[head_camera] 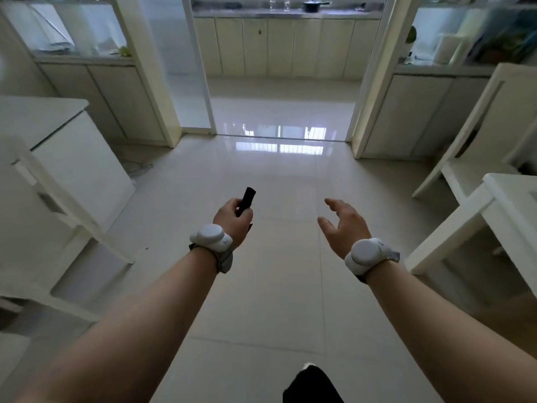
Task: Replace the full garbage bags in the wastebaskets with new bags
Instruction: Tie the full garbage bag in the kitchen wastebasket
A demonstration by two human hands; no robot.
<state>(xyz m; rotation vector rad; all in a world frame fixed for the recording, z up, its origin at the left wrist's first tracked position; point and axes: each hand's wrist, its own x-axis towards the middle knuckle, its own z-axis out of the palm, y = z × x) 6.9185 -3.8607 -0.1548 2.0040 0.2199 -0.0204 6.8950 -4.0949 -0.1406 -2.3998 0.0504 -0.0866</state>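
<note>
Above the pale tiled floor [261, 286], a dark, tightly rolled cylinder, most likely a roll of new garbage bags [247, 199], sticks up out of the left hand [232, 221]. That grip is closed around the roll's lower half, thumb pressed against its side, with the top end free and tilted slightly to the right. The right hand [343, 228] is well apart from it, empty, fingers spread and loosely curled, palm turned inward. Both wrists carry white strapped devices.

No wastebasket shows anywhere, so the bags to be swapped are out of view; the step in hand looks like carrying fresh bags toward one. Ahead, an open doorway [279, 135] leads to a room with a worktop [287, 14] bearing a dark pot [313, 5]. White furniture stands on both sides of the passage.

Risks from here: the roll is slim and smooth, so a loosened hold could drop it or let it unspool, and the glossy floor may be slippery underfoot.
</note>
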